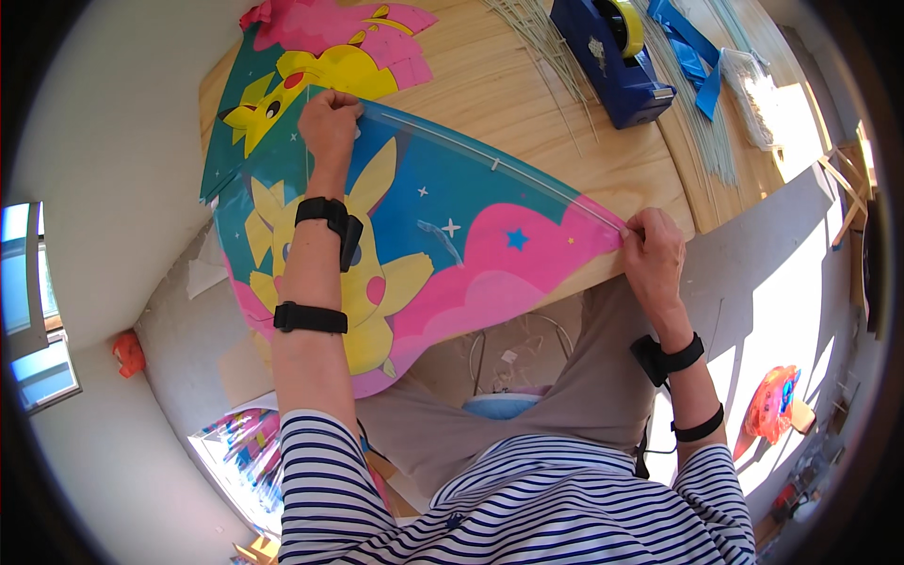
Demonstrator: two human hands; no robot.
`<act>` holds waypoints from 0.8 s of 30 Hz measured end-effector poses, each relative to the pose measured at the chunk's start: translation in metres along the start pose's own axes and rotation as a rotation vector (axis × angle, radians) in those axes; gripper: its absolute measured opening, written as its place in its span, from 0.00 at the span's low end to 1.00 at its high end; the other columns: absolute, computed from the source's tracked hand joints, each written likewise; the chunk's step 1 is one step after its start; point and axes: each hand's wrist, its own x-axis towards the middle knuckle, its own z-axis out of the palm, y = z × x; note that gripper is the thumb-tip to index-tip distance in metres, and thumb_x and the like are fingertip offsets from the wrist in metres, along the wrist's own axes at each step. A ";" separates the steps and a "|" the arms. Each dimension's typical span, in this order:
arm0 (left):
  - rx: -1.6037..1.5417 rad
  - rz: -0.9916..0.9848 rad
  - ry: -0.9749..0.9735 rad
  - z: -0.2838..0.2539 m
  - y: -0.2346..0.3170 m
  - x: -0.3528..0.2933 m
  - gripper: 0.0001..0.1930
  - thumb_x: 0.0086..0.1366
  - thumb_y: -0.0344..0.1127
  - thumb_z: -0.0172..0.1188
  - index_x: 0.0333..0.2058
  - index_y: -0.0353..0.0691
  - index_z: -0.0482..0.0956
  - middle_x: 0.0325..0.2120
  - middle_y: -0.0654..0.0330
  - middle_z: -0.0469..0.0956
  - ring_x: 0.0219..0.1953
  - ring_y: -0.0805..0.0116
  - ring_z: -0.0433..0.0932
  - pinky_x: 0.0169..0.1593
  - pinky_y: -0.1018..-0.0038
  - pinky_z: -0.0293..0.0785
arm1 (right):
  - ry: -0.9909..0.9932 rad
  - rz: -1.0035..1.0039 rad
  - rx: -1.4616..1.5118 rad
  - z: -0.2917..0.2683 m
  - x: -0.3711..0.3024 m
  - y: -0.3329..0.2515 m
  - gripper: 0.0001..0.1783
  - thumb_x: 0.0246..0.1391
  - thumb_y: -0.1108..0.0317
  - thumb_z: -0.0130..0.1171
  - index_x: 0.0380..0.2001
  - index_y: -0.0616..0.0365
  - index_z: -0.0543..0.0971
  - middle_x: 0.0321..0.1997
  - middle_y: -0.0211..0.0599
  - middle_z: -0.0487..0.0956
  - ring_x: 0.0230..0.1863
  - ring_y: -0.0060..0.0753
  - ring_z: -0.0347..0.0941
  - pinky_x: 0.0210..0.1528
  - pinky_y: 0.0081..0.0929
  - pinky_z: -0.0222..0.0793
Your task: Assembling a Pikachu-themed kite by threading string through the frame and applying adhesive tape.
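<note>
A kite sheet [513,240] in teal and pink, printed with a yellow cartoon animal and stars, lies over the table's near edge and hangs toward my lap. Along its far edge runs a thin pale rod [490,162]. My left hand [330,124] is closed in a pinch at the far left end of that edge; its fingertips are partly hidden. At the pointed right corner, my right hand [654,247] pinches the pink tip between thumb and finger. My left forearm covers part of the printed animal. Beyond it lies a second printed sheet [344,71].
On the wooden table [621,174] stand a dark blue tape dispenser [626,89] and a clear container [753,99]. Thin rods [541,47] and blue strips [692,56] lie near them. A stool [476,363] shows below the table. A red bag [772,405] sits at right.
</note>
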 end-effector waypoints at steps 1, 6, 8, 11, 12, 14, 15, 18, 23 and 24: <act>0.013 -0.002 0.000 0.000 -0.001 0.001 0.06 0.50 0.26 0.68 0.29 0.35 0.84 0.21 0.59 0.82 0.19 0.72 0.78 0.26 0.75 0.73 | 0.000 -0.002 -0.003 0.000 0.000 0.000 0.07 0.45 0.77 0.61 0.25 0.58 0.72 0.28 0.41 0.74 0.35 0.49 0.71 0.39 0.41 0.62; 0.046 -0.010 0.011 0.003 0.000 0.001 0.06 0.49 0.28 0.69 0.28 0.36 0.84 0.21 0.60 0.82 0.19 0.72 0.78 0.27 0.74 0.73 | -0.008 0.010 0.002 0.000 0.000 0.000 0.08 0.45 0.77 0.62 0.25 0.58 0.72 0.28 0.41 0.74 0.35 0.49 0.71 0.39 0.41 0.62; 0.053 -0.029 0.007 0.004 0.001 0.001 0.06 0.49 0.28 0.69 0.28 0.37 0.84 0.22 0.60 0.83 0.20 0.71 0.79 0.28 0.74 0.74 | -0.012 0.017 0.005 -0.001 0.000 0.000 0.08 0.45 0.77 0.62 0.25 0.58 0.72 0.28 0.41 0.74 0.35 0.48 0.71 0.39 0.41 0.62; 0.154 0.014 0.023 0.005 0.001 0.001 0.07 0.49 0.29 0.69 0.29 0.38 0.85 0.24 0.59 0.83 0.24 0.68 0.81 0.31 0.72 0.75 | -0.012 0.013 -0.008 -0.001 0.000 -0.001 0.08 0.44 0.77 0.62 0.25 0.58 0.71 0.28 0.41 0.74 0.36 0.49 0.71 0.39 0.41 0.62; 0.178 0.019 0.023 0.005 0.000 0.001 0.07 0.49 0.30 0.69 0.29 0.38 0.85 0.24 0.59 0.84 0.26 0.67 0.81 0.33 0.71 0.75 | -0.013 0.009 -0.008 -0.001 0.000 -0.001 0.08 0.44 0.77 0.62 0.25 0.58 0.71 0.28 0.41 0.74 0.36 0.49 0.71 0.39 0.41 0.62; 0.225 0.030 0.021 0.006 -0.001 0.003 0.07 0.49 0.31 0.70 0.29 0.39 0.85 0.26 0.58 0.84 0.29 0.64 0.82 0.35 0.69 0.76 | -0.015 0.002 -0.008 -0.001 0.000 0.000 0.08 0.44 0.77 0.61 0.25 0.58 0.71 0.28 0.41 0.74 0.36 0.49 0.71 0.39 0.41 0.62; 0.232 0.028 0.019 0.007 -0.001 0.003 0.08 0.49 0.31 0.70 0.30 0.39 0.85 0.26 0.57 0.84 0.29 0.63 0.82 0.36 0.68 0.76 | -0.014 0.003 -0.007 -0.001 0.000 0.000 0.08 0.44 0.77 0.61 0.25 0.58 0.71 0.28 0.41 0.74 0.36 0.49 0.71 0.39 0.41 0.62; 0.269 0.041 0.040 0.007 -0.005 0.005 0.10 0.49 0.32 0.70 0.32 0.38 0.84 0.27 0.56 0.84 0.31 0.60 0.83 0.37 0.67 0.76 | -0.012 -0.002 0.000 -0.001 0.000 -0.001 0.08 0.44 0.77 0.61 0.25 0.58 0.71 0.28 0.41 0.74 0.36 0.49 0.71 0.39 0.41 0.62; 0.319 0.021 0.079 0.004 0.000 0.004 0.11 0.50 0.32 0.70 0.32 0.36 0.81 0.28 0.53 0.83 0.32 0.57 0.83 0.38 0.66 0.76 | 0.009 -0.016 0.017 -0.003 0.001 0.000 0.07 0.44 0.78 0.61 0.24 0.59 0.71 0.27 0.42 0.74 0.34 0.50 0.71 0.38 0.43 0.63; 0.304 0.028 0.068 0.003 0.000 0.004 0.11 0.50 0.32 0.70 0.32 0.36 0.81 0.27 0.53 0.83 0.32 0.56 0.83 0.38 0.65 0.76 | 0.011 -0.016 0.023 -0.003 0.001 0.000 0.07 0.44 0.78 0.61 0.24 0.59 0.71 0.27 0.42 0.74 0.34 0.50 0.71 0.37 0.43 0.63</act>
